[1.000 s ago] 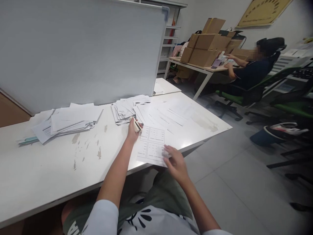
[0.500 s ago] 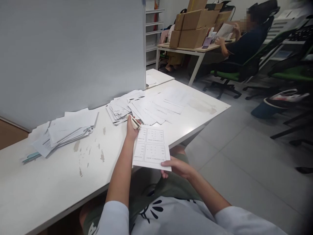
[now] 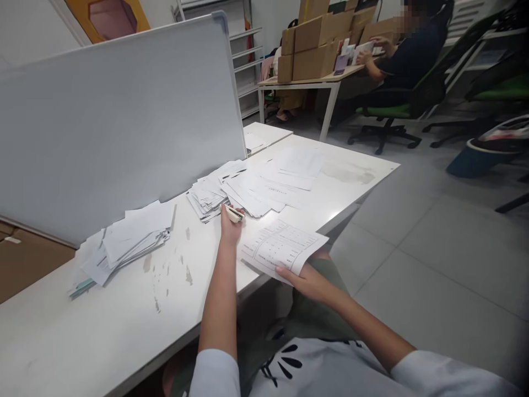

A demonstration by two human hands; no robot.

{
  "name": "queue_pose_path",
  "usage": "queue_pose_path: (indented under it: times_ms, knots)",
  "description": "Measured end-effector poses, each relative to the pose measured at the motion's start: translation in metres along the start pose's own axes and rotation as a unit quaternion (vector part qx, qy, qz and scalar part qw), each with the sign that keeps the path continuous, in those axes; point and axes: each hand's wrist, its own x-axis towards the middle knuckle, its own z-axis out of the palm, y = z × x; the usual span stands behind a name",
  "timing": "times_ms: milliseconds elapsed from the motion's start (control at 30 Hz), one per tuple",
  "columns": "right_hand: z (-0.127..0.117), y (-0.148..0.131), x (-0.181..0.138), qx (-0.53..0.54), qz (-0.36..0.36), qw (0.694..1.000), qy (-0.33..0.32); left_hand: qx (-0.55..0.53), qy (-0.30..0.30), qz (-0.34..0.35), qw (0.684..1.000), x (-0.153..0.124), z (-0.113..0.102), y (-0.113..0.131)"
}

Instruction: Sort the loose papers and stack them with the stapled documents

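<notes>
My left hand (image 3: 230,225) is wrapped round a small cream stapler (image 3: 233,214) just in front of the spread papers on the white table. Between the thumb and fingers of my right hand (image 3: 298,280) are the printed sheets (image 3: 285,245), turned at an angle and bowed near my grip; how many there are, I cannot tell. Boxes of print show on the top sheet, which reaches over the table's front edge. Beyond the stapler, a loose pile of papers (image 3: 206,196) lies beside fanned sheets (image 3: 258,190).
Another stack of papers (image 3: 138,234) rests at the left of the white table (image 3: 173,320), against a grey partition (image 3: 124,121). A brown carton (image 3: 33,259) stands at far left. Across the room, a seated person (image 3: 413,60) handles something white near cardboard boxes (image 3: 314,47).
The printed sheets have turned clockwise and moved away from my left hand, held by my right hand. My left hand keeps the stapler. The view has shifted left and up.
</notes>
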Motion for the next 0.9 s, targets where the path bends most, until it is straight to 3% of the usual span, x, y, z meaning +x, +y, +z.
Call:
queue_pose_path:
  times_ms: [167,333,567,767,900]
  knots:
    - [-0.005,-0.006,0.023,-0.147,-0.092,0.985,-0.007,0.019,-0.053,-0.065,0.996,-0.003,-0.001,0.007]
    - [0.0,0.0,0.046,-0.181,-0.128,0.975,-0.025,0.04,-0.125,-0.119,0.984,-0.003,-0.005,0.009]
    - [-0.005,-0.001,0.05,-0.233,-0.058,0.97,-0.03,0.141,-0.22,-0.192,0.946,-0.007,-0.014,0.018]
    - [-0.004,-0.012,0.045,-0.257,0.019,0.965,-0.038,0.154,-0.216,-0.11,0.958,-0.014,-0.012,0.023]
    - [-0.006,-0.021,0.049,-0.25,0.11,0.961,-0.038,0.132,-0.186,-0.078,0.971,-0.014,-0.011,0.019]
